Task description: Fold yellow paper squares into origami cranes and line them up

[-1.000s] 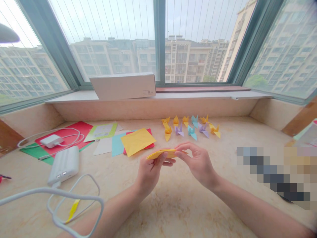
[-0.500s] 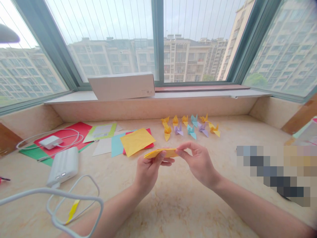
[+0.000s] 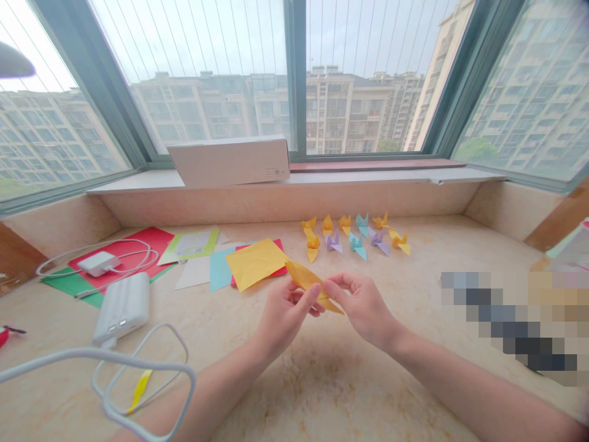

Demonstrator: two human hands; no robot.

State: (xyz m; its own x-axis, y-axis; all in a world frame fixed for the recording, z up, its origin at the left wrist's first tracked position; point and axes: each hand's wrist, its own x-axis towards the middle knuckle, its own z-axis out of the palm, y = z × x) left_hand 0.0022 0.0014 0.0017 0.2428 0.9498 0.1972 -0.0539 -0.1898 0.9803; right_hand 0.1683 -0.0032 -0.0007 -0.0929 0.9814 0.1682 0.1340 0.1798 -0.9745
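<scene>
A folded piece of yellow origami paper [image 3: 301, 274] is held in the air between both hands, slanting down to the right. My left hand [image 3: 288, 310] is closed on it, thumb on top and fingers beneath. My right hand [image 3: 363, 307] pinches its right part between thumb and fingers. Just behind the hands lies a flat yellow sheet [image 3: 255, 263] on top of a red sheet [image 3: 277, 247] and a light blue sheet [image 3: 219, 270]. Farther back stand two rows of folded paper cranes in yellow, blue and purple, among them a blue crane [image 3: 358, 245].
At left are a white power bank [image 3: 123, 307], a white charger [image 3: 99, 263] with its cable, and red and green sheets [image 3: 142, 245]. A thick white cable [image 3: 184, 393] loops in front, close to my left forearm. A white box [image 3: 230, 162] rests on the window ledge.
The yellow paper has turned from nearly level to slanting, its left end up and its right end down. Both hands have shifted slightly and are closer together.
</scene>
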